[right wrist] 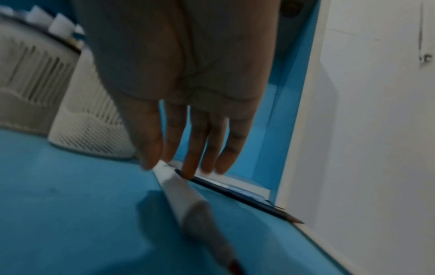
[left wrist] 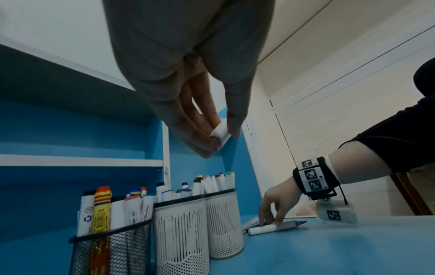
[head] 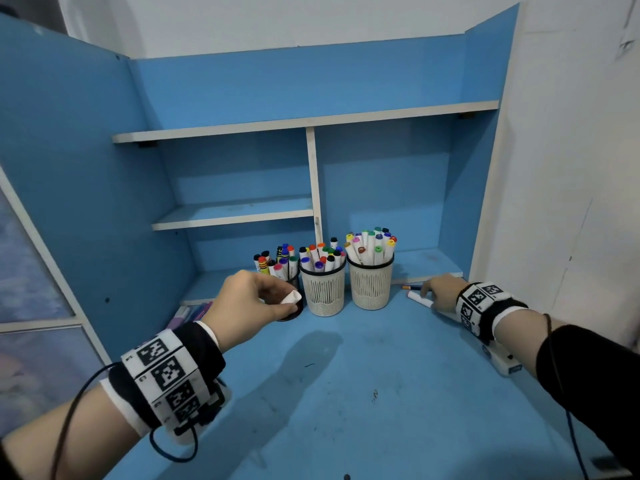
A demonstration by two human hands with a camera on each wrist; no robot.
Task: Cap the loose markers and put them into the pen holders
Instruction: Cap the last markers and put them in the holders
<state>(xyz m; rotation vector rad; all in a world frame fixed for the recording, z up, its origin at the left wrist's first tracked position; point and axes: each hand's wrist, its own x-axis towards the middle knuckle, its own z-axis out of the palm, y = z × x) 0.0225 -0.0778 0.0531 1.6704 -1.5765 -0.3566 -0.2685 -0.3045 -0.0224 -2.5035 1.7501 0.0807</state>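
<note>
My left hand (head: 289, 303) hovers in front of the black mesh holder (left wrist: 110, 247) and pinches a small white marker cap (head: 292, 297) between thumb and fingers; the wrist view shows the same cap (left wrist: 221, 133). Far right, a loose white marker (head: 419, 299) with a grey end lies on the blue desk (head: 363, 393). My right hand (head: 427, 295) is lowered onto it with straight fingers, thumb on one side and fingertips (right wrist: 188, 170) on the other. The marker (right wrist: 186, 199) lies flat. Two white holders (head: 323, 292) (head: 370, 289) stand full of capped markers.
A dark pencil (right wrist: 254, 203) lies along the back ledge just behind the loose marker. Several purple and pink pens (head: 194, 311) lie at the back left by the cabinet wall. Shelves rise behind the holders. A white wall (head: 571, 168) closes the right side.
</note>
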